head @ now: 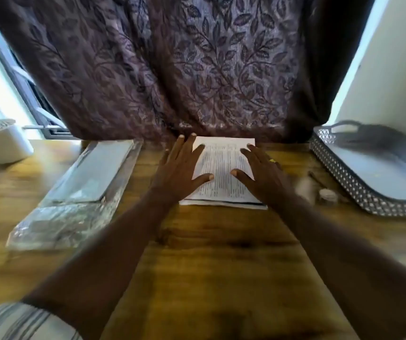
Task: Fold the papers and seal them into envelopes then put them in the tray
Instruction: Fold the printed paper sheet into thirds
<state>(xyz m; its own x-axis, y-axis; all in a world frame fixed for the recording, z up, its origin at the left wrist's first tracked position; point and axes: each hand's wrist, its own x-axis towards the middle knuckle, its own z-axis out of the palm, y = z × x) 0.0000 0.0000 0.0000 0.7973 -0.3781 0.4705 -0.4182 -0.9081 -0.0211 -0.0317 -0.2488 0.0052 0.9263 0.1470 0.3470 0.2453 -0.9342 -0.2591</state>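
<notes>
A stack of printed white papers (223,168) lies at the far middle of the wooden table (216,253). My left hand (180,168) lies flat over the stack's left edge with its fingers spread and straight. My right hand (262,171), a ring on one finger, lies flat over the right edge the same way. A clear plastic pack of white envelopes (84,190) sits to the left of the papers. A grey perforated tray (359,192) stands at the right; its visible part holds nothing.
A dark leaf-patterned curtain (197,69) hangs right behind the papers. A white plant pot (3,143) stands at the far left. A small round object (327,196), blurred, and a thin stick-like item (317,179) lie between the papers and the tray.
</notes>
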